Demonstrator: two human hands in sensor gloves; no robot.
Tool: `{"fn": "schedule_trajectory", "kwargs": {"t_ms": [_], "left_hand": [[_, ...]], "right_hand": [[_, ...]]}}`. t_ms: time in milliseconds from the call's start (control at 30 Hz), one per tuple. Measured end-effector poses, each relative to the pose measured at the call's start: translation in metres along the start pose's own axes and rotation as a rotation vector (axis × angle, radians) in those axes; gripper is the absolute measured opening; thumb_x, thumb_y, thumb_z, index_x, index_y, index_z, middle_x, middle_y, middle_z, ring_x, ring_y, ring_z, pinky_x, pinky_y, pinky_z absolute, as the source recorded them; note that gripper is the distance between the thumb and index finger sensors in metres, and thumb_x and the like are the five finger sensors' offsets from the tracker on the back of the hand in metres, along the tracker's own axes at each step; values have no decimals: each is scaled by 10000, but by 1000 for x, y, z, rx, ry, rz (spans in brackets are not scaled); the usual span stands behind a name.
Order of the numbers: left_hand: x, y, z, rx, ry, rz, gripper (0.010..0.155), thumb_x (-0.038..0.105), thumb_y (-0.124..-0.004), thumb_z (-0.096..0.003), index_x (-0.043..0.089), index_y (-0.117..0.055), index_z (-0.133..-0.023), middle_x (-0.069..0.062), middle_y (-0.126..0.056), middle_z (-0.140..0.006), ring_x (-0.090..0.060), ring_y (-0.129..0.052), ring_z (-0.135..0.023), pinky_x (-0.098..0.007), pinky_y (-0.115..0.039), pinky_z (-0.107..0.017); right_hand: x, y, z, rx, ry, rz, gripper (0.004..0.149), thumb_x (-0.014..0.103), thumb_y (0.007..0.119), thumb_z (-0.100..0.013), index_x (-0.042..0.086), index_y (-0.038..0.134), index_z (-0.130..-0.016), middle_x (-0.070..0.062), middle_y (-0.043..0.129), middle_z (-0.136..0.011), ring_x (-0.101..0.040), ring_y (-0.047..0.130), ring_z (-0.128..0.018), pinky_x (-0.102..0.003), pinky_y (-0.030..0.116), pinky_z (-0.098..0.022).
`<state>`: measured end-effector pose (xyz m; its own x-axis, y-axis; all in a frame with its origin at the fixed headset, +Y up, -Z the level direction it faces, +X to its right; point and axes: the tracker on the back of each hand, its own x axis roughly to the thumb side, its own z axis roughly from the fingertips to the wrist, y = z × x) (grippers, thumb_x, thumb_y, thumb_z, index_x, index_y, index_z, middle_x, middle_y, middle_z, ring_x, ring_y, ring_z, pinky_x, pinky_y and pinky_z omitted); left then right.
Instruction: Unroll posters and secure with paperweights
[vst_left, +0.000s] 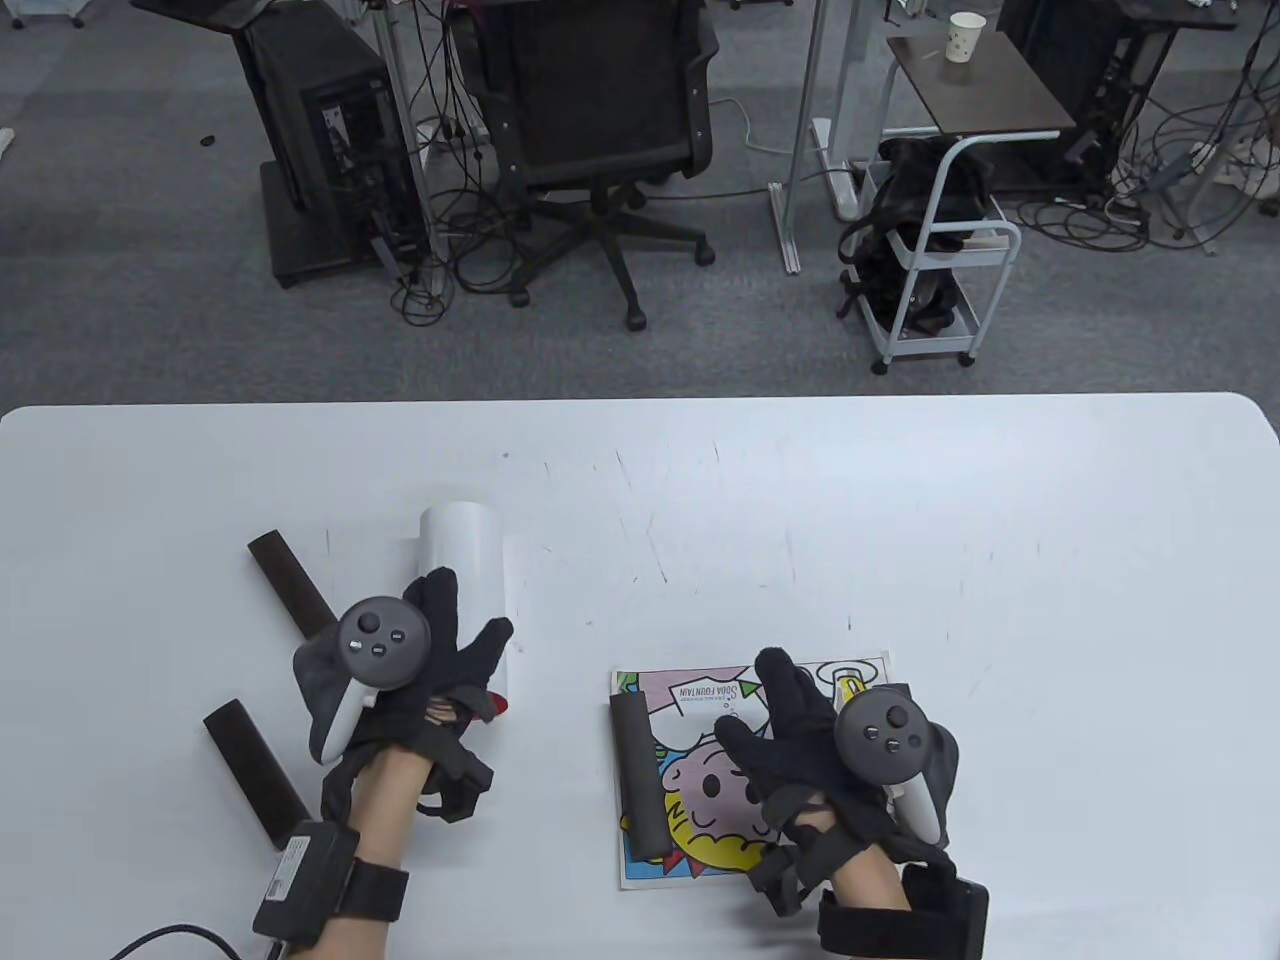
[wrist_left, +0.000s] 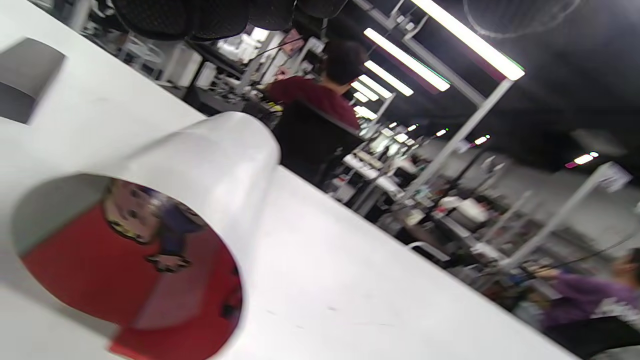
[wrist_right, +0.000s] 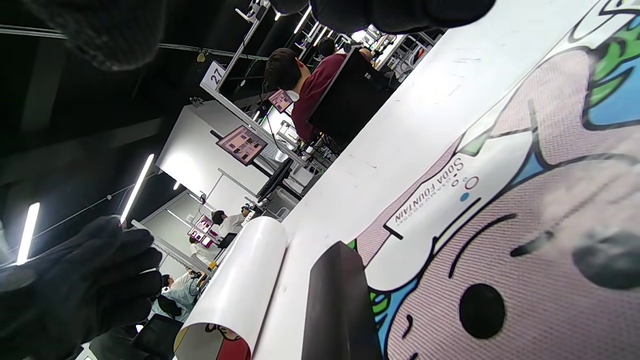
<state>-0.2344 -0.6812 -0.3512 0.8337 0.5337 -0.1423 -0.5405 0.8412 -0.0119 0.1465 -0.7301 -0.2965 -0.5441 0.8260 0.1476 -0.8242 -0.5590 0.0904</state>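
Note:
A rolled white poster (vst_left: 462, 560) lies on the table at left, its inside printed red in the left wrist view (wrist_left: 200, 165). My left hand (vst_left: 468, 612) is over its near end with fingers spread; I cannot tell if it touches. A colourful cartoon poster (vst_left: 700, 790) lies unrolled at front right, with a dark bar paperweight (vst_left: 640, 785) on its left edge. My right hand (vst_left: 758, 702) is spread open over the poster's right half. The right wrist view shows the poster (wrist_right: 525, 200), the bar (wrist_right: 340, 310) and the roll (wrist_right: 245, 280).
Two more dark bar paperweights (vst_left: 290, 590) (vst_left: 255, 775) lie on the white table (vst_left: 900, 520) left of my left hand. Beyond the far edge stand an office chair (vst_left: 590, 130) and a small trolley (vst_left: 930, 270).

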Motion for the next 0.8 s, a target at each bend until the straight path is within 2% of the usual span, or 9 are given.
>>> {"fn": "schedule_trajectory", "kwargs": {"t_ms": [200,333,400,500,600,700,800], "left_hand": [[-1,-26,-53,-211,240,-290,965,686,-681,-412,80,-333,-1078,-251,-365,-1113,-572,-470,-1013,-598,-604,-682],[-5,-48,-73,-313,352,-373,1043,696,-695,-397,32,-247,-1065,-304,-312,-1091,-628,-456,-997,-620,-621,-671],[-8,-56,-78,-355,390,-402,1049,671,-712,-403,14,-216,-1054,-312,-323,-1077,-608,-544,-982,-596,-670,-652],[-14,-60,-79,-355,409,-366,1026,605,-757,-411,5,-220,-1047,-308,-369,-1060,-479,-730,-928,-520,-744,-605],[-20,-53,-75,-320,414,-329,966,526,-816,-406,8,-313,-1047,-282,-505,-1027,-354,-876,-823,-450,-810,-542],[-29,-42,-67,-258,411,-277,857,453,-856,-397,33,-458,-1028,-208,-699,-939,-269,-980,-703,-395,-867,-461],[-37,-28,-55,-201,398,-251,788,415,-868,-393,44,-535,-1003,-172,-777,-881,-250,-1013,-652,-384,-885,-424]], "right_hand": [[-2,2,-1,11,13,14,835,574,719,-421,104,348,-1004,-219,423,-1043,-500,493,-914,-566,536,-664],[-5,3,-1,14,28,24,837,571,721,-420,101,347,-1003,-220,428,-1041,-500,497,-912,-567,538,-662],[-6,3,-2,16,37,28,839,571,721,-420,101,343,-1004,-221,427,-1041,-501,496,-912,-567,537,-662],[-7,4,-1,21,40,27,838,570,721,-421,100,344,-1003,-222,428,-1040,-502,500,-909,-568,539,-660],[-6,4,-1,22,42,33,835,566,722,-422,98,345,-1002,-222,433,-1039,-502,504,-907,-568,541,-659],[-7,4,-2,21,41,33,833,562,723,-423,97,346,-1002,-222,436,-1038,-502,506,-907,-569,542,-657],[-6,4,-1,21,41,39,832,562,722,-423,95,349,-1001,-224,439,-1036,-503,508,-905,-568,545,-656]]}}
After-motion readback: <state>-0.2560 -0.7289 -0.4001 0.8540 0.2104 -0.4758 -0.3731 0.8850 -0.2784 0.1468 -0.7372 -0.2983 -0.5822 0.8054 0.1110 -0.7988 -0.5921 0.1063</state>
